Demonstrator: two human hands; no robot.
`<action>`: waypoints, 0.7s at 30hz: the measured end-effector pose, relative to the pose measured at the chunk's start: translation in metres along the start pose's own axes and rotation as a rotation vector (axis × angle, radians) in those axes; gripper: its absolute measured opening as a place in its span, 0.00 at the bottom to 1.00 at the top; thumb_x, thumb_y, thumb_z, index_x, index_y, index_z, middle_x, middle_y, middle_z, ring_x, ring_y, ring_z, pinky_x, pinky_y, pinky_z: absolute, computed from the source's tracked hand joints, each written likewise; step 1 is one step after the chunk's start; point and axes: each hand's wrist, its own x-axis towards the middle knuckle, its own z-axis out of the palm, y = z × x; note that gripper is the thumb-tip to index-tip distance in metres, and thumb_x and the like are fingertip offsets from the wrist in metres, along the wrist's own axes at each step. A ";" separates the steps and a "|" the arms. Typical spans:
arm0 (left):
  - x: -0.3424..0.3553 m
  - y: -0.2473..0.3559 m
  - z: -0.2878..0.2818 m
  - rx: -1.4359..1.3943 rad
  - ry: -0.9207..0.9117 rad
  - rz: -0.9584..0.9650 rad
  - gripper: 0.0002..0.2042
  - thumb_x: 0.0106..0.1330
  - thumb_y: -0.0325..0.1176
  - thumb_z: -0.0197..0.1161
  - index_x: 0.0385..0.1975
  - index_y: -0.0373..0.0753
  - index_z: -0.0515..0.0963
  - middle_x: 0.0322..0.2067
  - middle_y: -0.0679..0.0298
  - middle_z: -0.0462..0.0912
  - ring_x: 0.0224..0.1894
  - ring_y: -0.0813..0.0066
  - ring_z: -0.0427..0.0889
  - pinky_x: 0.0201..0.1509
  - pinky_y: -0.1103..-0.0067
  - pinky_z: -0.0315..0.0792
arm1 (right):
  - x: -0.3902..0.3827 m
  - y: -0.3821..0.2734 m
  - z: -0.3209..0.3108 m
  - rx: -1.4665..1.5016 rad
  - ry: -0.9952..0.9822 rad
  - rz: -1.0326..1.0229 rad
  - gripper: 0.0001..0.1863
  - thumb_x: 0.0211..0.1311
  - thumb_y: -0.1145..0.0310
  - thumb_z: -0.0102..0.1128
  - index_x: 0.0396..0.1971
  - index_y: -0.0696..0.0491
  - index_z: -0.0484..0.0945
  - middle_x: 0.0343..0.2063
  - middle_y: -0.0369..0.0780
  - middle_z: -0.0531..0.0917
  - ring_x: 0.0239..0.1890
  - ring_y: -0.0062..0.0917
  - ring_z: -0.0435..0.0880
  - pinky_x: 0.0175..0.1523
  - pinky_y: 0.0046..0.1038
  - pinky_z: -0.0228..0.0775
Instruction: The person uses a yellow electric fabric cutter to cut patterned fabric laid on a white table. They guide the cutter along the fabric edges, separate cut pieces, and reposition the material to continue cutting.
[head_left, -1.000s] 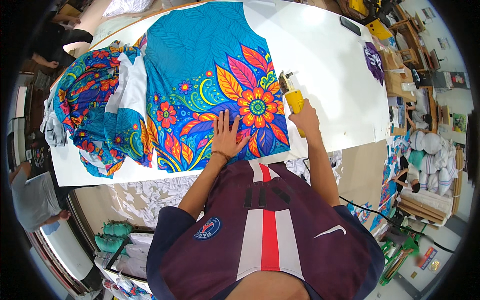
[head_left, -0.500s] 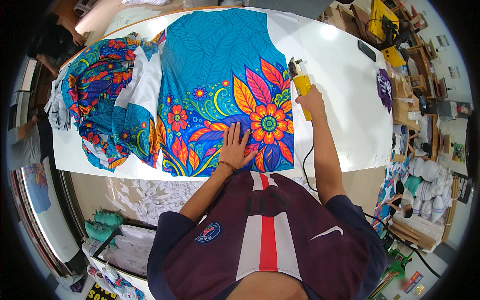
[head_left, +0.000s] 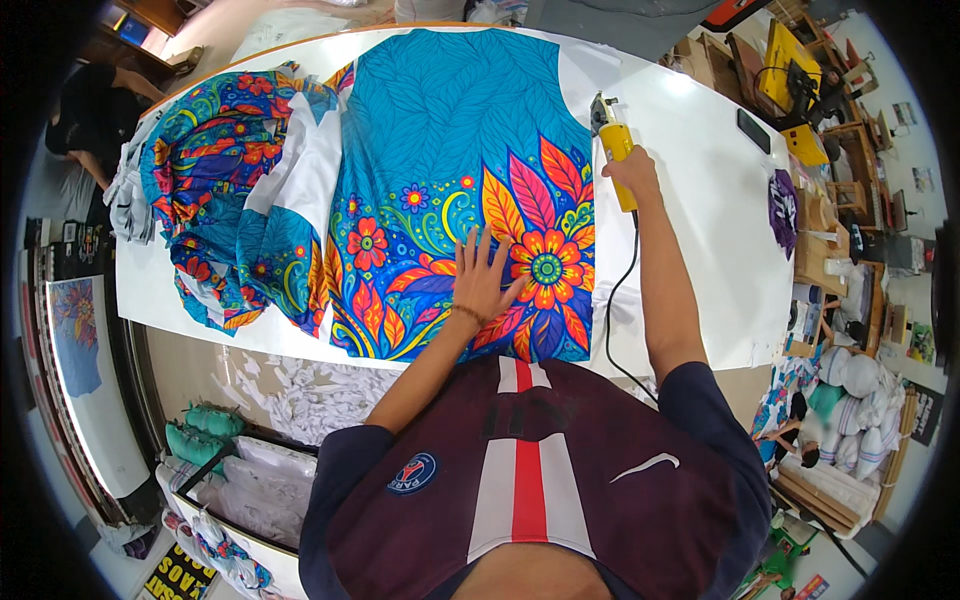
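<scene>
A blue printed fabric panel [head_left: 440,130] with orange and red flowers lies spread on the white table. My left hand [head_left: 485,277] rests flat on it, fingers spread, just left of the big orange flower. My right hand [head_left: 634,178] is wrapped round the yellow body of an electric fabric cutter [head_left: 617,146]. The cutter's metal head points away from me, beside the panel's right edge, and a black cord runs back from it toward my body. White fabric shows along the panel's upper right edge.
On the left of the table [head_left: 700,270] sits a crumpled heap of printed fabric [head_left: 215,160]. A phone [head_left: 753,131] and a purple cloth [head_left: 783,212] lie near the right end. White scraps [head_left: 300,395] cover the floor by the near edge. Other people work at both sides.
The cutter in my right hand has moved farther along the panel's right edge, away from me. My left hand has slid forward on the fabric. The whole view has shifted slightly.
</scene>
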 end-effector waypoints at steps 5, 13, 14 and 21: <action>0.047 0.001 -0.017 0.184 -0.168 -0.117 0.53 0.57 0.77 0.61 0.80 0.53 0.58 0.81 0.43 0.41 0.79 0.23 0.35 0.72 0.26 0.36 | 0.022 0.048 0.011 0.143 -0.025 -0.129 0.40 0.41 0.54 0.79 0.55 0.58 0.74 0.48 0.53 0.86 0.52 0.46 0.88 0.55 0.44 0.81; -0.055 0.016 -0.054 0.287 -0.572 -0.138 0.55 0.55 0.78 0.63 0.82 0.60 0.51 0.82 0.44 0.36 0.79 0.20 0.31 0.70 0.24 0.43 | -0.129 0.111 0.036 0.233 0.053 -0.026 0.37 0.45 0.55 0.76 0.54 0.57 0.73 0.43 0.56 0.88 0.48 0.52 0.88 0.53 0.47 0.80; -0.072 0.020 -0.060 0.289 -0.623 -0.140 0.55 0.56 0.77 0.63 0.82 0.61 0.51 0.82 0.44 0.36 0.79 0.19 0.31 0.69 0.24 0.44 | -0.155 0.116 0.039 0.249 0.061 0.007 0.36 0.45 0.55 0.75 0.53 0.57 0.73 0.42 0.56 0.88 0.47 0.53 0.88 0.52 0.47 0.80; -0.112 0.030 -0.084 0.188 -0.836 -0.238 0.41 0.64 0.68 0.64 0.74 0.53 0.67 0.79 0.40 0.48 0.76 0.18 0.46 0.72 0.32 0.53 | -0.276 0.170 0.056 0.253 0.072 0.048 0.31 0.46 0.58 0.74 0.50 0.56 0.72 0.37 0.56 0.87 0.42 0.56 0.88 0.47 0.49 0.80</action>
